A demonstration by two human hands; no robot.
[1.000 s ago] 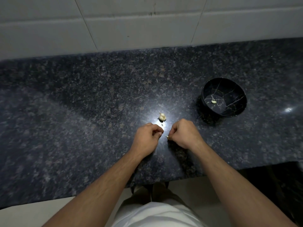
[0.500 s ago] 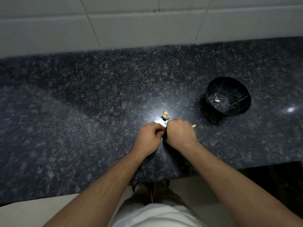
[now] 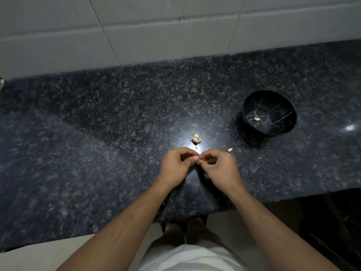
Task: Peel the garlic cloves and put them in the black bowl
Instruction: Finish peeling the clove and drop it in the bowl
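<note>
Since the earlier frames, both hands have been brought together at the centre of the frame, and a small pale piece (image 3: pixel 230 150) is now seen on the counter just right of the right hand; whether it is skin or a clove cannot be told.

Head view: the left hand (image 3: pixel 176 165) and the right hand (image 3: pixel 218 167) are held fingertip to fingertip just above the dark granite counter (image 3: pixel 97 133), fingers curled inward. A small item appears to be pinched between them, judged to be a garlic clove being peeled; the clove itself is hidden by the fingers, so what is pinched cannot be confirmed. The hands are kept low and close to the body, presumably so that loosened skin falls on the counter and not in the bowl.

The remaining garlic piece (image 3: pixel 196 138) lies on the counter just above the hands, within easy reach and in the bright reflection of the overhead light. The black bowl (image 3: pixel 283 106) stands in the right part of the frame, well apart from the hands, and one peeled clove (image 3: pixel 257 119) is seen on its floor.

The bowl and the garlic piece are unchanged in relation to each other; their shift in the frame is attributed to head movement. The task is judged partly done, with one clove delivered and peeling in progress.
</note>
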